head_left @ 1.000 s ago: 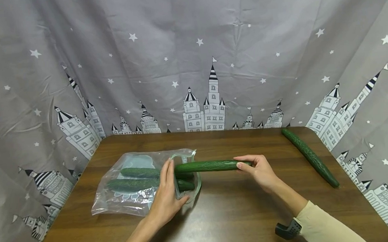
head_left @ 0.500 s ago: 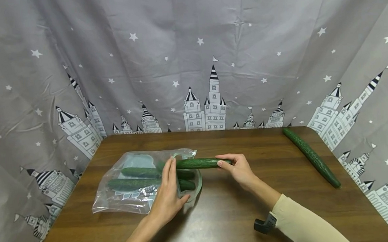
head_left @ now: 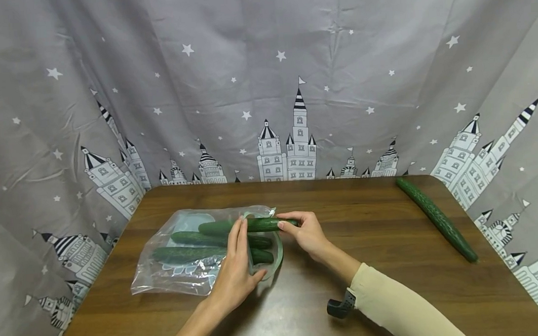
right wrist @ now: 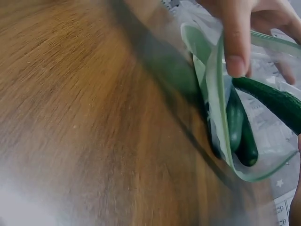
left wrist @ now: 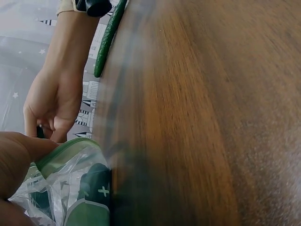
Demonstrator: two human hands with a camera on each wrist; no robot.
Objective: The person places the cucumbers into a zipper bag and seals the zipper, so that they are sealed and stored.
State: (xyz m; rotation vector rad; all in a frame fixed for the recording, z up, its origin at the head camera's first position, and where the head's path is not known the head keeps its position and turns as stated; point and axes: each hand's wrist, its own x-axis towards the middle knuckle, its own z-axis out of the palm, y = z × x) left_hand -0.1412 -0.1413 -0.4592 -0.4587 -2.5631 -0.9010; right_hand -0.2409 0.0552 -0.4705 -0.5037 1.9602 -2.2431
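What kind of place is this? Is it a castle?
Probably not a castle: it looks like an indoor work spot. There's a wooden table, a castle-patterned gray curtain behind it, and a clear bag on top.

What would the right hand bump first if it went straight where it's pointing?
Probably the plastic bag, at its open rim, near the left hand, though depth is hard to judge.

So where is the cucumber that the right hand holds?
In the head view, just left of centre, the cucumber lies partly inside the clear bag, its outer end in the right hand.
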